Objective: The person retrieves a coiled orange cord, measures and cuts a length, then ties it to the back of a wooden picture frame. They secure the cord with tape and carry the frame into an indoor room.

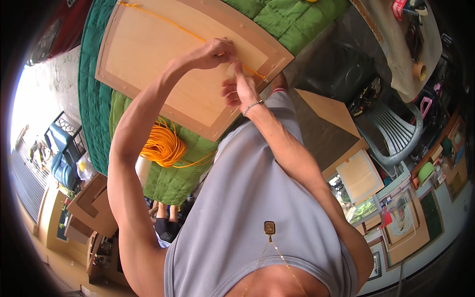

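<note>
A framed wooden panel (163, 49) lies in front of me with its pale inner sheet and brown border facing up. An orange cord (163, 20) stretches across it, from a fitting at the far left edge to a small metal fitting at the right edge. My left hand (217, 52) is closed on this cord, past its middle towards the right. Just beside it is my right hand (241, 91), wearing a bracelet; its thumb reaches up to the left fingertips while the other fingers stand apart, slightly blurred. A coil of orange cord (166, 143) rests nearer me, below the panel.
Green quilted padding (173, 183) lies under the panel. To the right are a cardboard-coloured box (331, 114), a grey plastic chair (396, 133) and several framed pieces. A pale cloth-covered surface (425, 44) holds tools at far right. Another person's legs (168, 213) show lower left.
</note>
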Action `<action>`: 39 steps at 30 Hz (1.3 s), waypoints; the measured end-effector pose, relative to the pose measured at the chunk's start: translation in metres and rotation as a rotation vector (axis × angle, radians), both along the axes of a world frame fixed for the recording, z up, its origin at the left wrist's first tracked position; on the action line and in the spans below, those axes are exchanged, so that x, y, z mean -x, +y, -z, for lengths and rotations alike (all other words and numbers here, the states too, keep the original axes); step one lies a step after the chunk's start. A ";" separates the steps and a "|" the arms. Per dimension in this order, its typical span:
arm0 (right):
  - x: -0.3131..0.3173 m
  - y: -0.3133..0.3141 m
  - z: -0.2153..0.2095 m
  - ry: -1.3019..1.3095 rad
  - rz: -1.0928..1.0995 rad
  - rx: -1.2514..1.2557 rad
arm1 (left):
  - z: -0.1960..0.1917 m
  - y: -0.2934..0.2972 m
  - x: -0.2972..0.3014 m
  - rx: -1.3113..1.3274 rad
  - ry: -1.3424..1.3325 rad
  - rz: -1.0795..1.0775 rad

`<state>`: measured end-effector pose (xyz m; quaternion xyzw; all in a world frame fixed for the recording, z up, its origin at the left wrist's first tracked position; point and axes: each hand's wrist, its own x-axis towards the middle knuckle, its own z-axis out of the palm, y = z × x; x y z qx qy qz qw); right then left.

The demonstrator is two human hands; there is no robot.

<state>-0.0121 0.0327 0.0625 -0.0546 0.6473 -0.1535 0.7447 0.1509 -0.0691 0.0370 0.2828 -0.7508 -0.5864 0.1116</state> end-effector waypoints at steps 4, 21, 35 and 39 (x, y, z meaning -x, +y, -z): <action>0.022 -0.012 -0.007 0.716 -0.363 0.992 | 0.001 0.001 -0.001 -0.056 -0.076 -0.040; 0.043 -0.062 0.011 -0.323 -0.023 0.333 | -0.023 0.035 0.009 0.410 -0.057 -0.316; 0.020 0.006 0.009 0.932 -0.546 1.622 | 0.001 0.046 0.003 0.402 -0.391 -0.352; 0.029 -0.002 0.011 0.626 -0.337 1.561 | 0.002 0.046 0.002 0.321 -0.345 -0.397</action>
